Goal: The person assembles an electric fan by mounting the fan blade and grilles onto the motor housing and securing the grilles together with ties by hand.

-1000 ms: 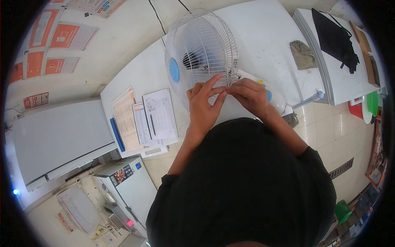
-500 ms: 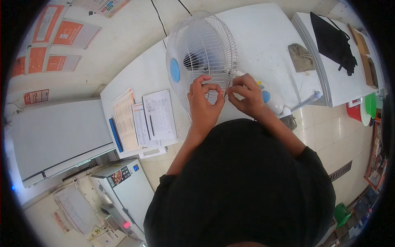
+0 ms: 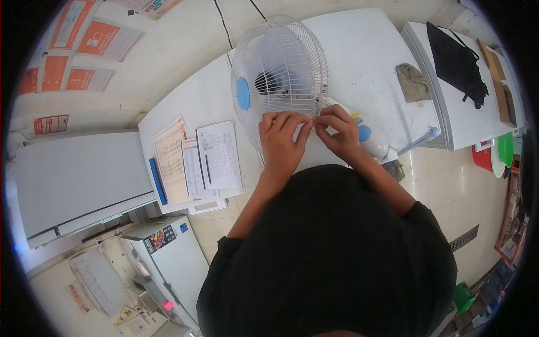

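A table fan lies on its side on the white table, its round wire cage (image 3: 281,73) bearing a blue centre cap. Its white base (image 3: 377,141) with a blue knob points to the right, beyond my hands. Right at the near edge of the cage, my left hand (image 3: 281,140) is closed in a pinch of thumb and forefinger. Fingertip to fingertip with it, my right hand (image 3: 339,132) pinches too. Whatever sits between the fingertips is too small to make out.
Papers with a pen (image 3: 208,168) and a blue strip-like object (image 3: 158,181) lie on the table's left part. A grey cloth (image 3: 412,82) rests toward the right. Farther right, a black bag-like item (image 3: 457,64) lies on another white surface. A small fridge (image 3: 168,264) stands lower left.
My left hand's raised fingers have folded down toward the pinch. My right fingertips have stayed close to the left ones. The fan lies as before; the view has shifted slightly.
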### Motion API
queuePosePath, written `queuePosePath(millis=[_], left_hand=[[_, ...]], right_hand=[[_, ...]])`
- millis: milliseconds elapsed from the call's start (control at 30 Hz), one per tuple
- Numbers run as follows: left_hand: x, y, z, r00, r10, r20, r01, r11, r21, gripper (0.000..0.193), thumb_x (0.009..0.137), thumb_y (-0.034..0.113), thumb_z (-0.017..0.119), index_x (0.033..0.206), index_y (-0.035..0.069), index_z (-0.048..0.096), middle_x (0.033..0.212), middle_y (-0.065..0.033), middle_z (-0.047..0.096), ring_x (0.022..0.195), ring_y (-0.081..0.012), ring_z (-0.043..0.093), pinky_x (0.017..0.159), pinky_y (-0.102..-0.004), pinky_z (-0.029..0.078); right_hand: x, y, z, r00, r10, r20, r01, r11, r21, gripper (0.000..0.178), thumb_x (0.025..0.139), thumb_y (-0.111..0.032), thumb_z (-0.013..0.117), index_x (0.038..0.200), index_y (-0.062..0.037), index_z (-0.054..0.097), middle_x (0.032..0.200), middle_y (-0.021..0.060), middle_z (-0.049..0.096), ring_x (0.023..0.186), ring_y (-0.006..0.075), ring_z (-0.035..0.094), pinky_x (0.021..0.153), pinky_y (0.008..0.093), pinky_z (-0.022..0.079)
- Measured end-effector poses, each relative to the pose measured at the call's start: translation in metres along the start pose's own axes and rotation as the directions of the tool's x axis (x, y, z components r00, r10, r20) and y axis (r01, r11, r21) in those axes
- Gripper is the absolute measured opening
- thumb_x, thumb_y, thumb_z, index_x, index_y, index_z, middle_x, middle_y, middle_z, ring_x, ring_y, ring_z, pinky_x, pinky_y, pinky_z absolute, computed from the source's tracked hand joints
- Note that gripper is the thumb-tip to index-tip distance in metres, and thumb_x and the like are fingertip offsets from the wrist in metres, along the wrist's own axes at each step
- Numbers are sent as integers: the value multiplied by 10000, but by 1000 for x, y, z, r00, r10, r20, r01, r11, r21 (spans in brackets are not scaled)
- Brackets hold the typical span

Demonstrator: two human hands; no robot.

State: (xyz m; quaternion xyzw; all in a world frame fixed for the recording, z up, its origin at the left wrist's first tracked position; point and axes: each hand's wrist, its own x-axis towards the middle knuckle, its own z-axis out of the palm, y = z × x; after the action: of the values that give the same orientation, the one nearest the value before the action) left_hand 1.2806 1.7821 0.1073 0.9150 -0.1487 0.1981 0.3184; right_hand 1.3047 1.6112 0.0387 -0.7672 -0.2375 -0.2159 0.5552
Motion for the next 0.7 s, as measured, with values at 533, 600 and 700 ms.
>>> queuePosePath(millis=[533,600,700], left_hand=[[-6,10,14,991,4,132,-15,997,78,107,883,45,626,975,100,625,1011,-49,563,1011,-295,473,863,-444,349],[-8,9,16,989,-4,148,0,1000,27,117,880,32,620,976,98,624,1012,-49,563,1015,-299,472,866,-445,347],[-8,7,17,990,-25,141,34,997,-64,134,878,20,615,983,102,625,1012,-45,577,1020,-303,473,871,-445,343]], right_hand=[[2,-5,4,897,442,17,-428,858,283,167,804,-14,759,888,-36,617,917,46,630,812,120,631,703,285,528],[2,-6,3,865,498,53,-488,815,313,194,810,-26,762,913,-44,599,906,36,621,801,115,626,696,279,524],[5,-1,-1,835,538,114,-543,773,328,245,819,-47,770,960,-55,569,888,20,604,787,107,619,683,269,515]])
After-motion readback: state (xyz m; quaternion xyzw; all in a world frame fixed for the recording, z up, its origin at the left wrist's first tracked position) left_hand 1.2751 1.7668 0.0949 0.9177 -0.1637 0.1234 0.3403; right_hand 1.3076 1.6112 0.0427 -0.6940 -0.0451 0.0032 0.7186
